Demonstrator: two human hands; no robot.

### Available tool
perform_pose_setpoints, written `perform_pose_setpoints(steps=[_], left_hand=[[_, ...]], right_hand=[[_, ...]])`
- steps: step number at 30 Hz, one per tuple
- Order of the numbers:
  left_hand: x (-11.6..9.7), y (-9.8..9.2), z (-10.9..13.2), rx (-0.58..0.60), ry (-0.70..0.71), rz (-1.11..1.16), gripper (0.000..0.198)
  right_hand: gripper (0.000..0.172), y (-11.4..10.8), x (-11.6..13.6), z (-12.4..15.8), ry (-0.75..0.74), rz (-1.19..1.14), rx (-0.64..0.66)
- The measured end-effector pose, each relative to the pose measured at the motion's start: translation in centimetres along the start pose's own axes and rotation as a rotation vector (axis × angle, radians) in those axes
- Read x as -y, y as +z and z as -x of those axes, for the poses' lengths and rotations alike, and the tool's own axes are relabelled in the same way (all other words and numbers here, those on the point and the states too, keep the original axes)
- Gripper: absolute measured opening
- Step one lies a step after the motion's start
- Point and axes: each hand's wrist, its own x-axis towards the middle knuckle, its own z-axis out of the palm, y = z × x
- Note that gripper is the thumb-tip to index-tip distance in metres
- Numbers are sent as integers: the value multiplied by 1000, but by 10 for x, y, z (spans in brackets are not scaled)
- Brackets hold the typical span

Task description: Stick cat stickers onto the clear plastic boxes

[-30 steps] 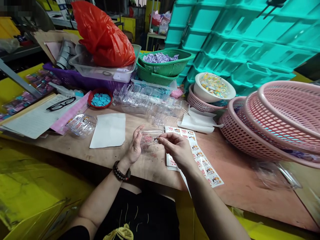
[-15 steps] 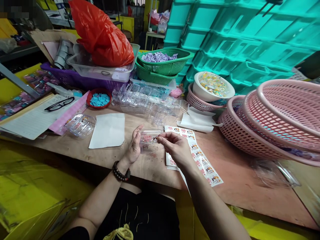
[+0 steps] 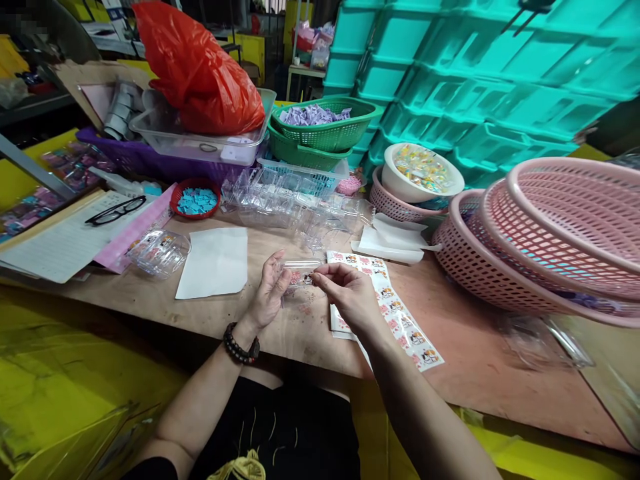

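In the head view my left hand (image 3: 269, 293) grips a small clear plastic box (image 3: 298, 300) at its left side, the thumb lying over the front. On the box's face is a clear sticker (image 3: 297, 276) with pink lettering and a small cat picture. My right hand (image 3: 350, 290) pinches the sticker's right end between thumb and forefinger, against the box. How much of the sticker is stuck down I cannot tell. Under my right hand and forearm lie sticker sheets (image 3: 395, 307) with pink print and orange-and-black cats.
A white paper sheet (image 3: 213, 262) lies left of my hands, beside stickered clear boxes (image 3: 160, 253). Behind stand piled clear boxes (image 3: 280, 200) and a red basket (image 3: 194, 199) of blue pieces. Pink baskets (image 3: 470, 260) crowd the right; teal crates (image 3: 450, 87) rise behind.
My left thumb has come down over the box's front, onto the left part of the sticker. My right fingers have shifted slightly left, still pinching the sticker's right end.
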Motion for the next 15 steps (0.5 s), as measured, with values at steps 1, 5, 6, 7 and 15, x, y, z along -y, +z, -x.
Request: perform_pose_setpoints(steps=[1,5,6,7,15], left_hand=[[0,0,0,-2,4,10,66],[-1,3,1,5,57,25,62],[-1,4,1,0,80,9,61],[-1,4,2,-13,105,-16,60],[0,-2,2,-142,102,-72,58]], right_hand=[[46,0,-1,0,-9,19,0],[47,0,-4,1,-69,165,-19],[46,0,-4,2,-91,219,-27],[45,-1,-2,4,-111,278,-39],[85,-7,15,15,-111,633,-267]])
